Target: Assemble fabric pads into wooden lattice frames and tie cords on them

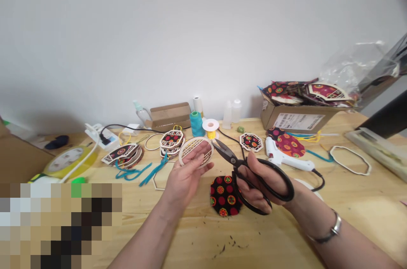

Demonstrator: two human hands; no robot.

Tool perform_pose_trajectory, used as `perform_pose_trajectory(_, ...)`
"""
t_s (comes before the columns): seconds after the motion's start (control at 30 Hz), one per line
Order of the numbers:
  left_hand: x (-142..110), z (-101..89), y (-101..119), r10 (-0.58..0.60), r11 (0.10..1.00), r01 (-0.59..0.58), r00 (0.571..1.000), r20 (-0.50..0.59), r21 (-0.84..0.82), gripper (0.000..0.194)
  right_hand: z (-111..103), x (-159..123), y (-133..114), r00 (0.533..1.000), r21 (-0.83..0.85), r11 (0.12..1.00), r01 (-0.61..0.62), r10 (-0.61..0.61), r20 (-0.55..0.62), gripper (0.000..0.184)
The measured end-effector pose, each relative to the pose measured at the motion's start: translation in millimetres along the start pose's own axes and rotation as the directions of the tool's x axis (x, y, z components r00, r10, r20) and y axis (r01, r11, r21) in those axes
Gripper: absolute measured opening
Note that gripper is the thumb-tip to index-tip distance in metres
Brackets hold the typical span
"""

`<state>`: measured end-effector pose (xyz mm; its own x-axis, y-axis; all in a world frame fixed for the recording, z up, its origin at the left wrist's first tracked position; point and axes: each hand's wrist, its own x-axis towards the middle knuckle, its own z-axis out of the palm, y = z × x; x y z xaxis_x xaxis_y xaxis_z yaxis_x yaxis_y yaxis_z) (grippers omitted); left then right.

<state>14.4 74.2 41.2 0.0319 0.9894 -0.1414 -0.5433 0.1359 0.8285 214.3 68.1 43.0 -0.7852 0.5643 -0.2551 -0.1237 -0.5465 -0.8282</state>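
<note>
Disc (197,149) is tilted above the table (178,235); judged light, stiff, its lattice fragile, best gripped by the rim. Left hand (182,182): narrow pinch on disc, thumb in front, fingers behind. Right hand (277,186): closed around the handles of the scissors (233,161), tips near disc. Cloth (222,194) lies below

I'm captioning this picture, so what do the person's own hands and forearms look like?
The left hand and right hand are ungloved, and no sleeves show on the forearms. A narrow band, silver-coloured with a darker part, circles the right wrist; whether watch or bracelet, I can't tell. The left wrist shows nothing worn.
</note>
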Motion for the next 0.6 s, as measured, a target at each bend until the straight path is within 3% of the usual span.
perform_pose_trajectory(0.27, -0.9, 2.6, 2.4, 0.022, 0.999, -0.02, 0.999, 0.041, -0.038, 0.023, -2.2, -0.4, 0.1, 0.998, 0.081, 0.996, -0.04, 0.036, 0.055, 0.07)
perform_pose_trajectory(0.6, -1.1, 2.3, 0.8, 0.07, 0.998, -0.07, 0.994, 0.078, -0.006, 0.022, -9.7, 2.1, 4.9, 0.965, 0.273, 0.959, -0.078, 0.004, 0.262, 0.085)
